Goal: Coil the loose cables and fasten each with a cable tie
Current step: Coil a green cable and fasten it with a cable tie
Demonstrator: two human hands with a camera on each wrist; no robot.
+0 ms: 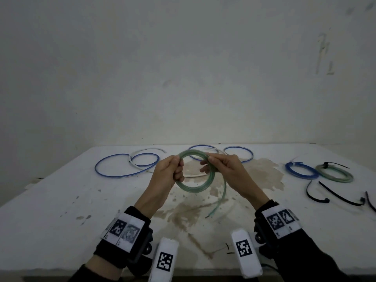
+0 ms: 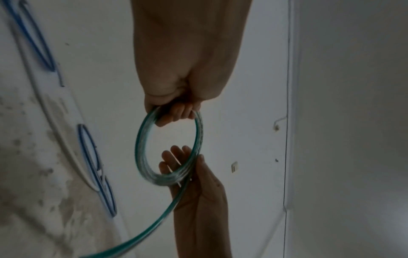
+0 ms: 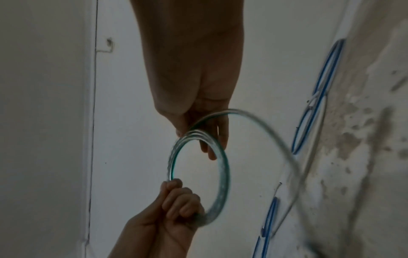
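Note:
A green translucent cable (image 1: 193, 189) is wound into a coil of several turns and held upright above the middle of the table. My left hand (image 1: 177, 166) grips the coil's left side with curled fingers (image 2: 176, 113). My right hand (image 1: 210, 163) pinches the right side between thumb and fingers (image 3: 208, 139). The cable's loose tail (image 1: 220, 197) hangs from the right hand down to the table. In the wrist views the coil (image 2: 141, 144) (image 3: 223, 174) spans from one hand to the other. Several black cable ties (image 1: 339, 194) lie at the right.
A long blue-and-white cable (image 1: 114, 173) sprawls in loose loops across the back of the stained white table (image 1: 61, 200). At the right lie a tied blue coil (image 1: 301, 170) and a tied green coil (image 1: 335, 176). A wall stands right behind the table.

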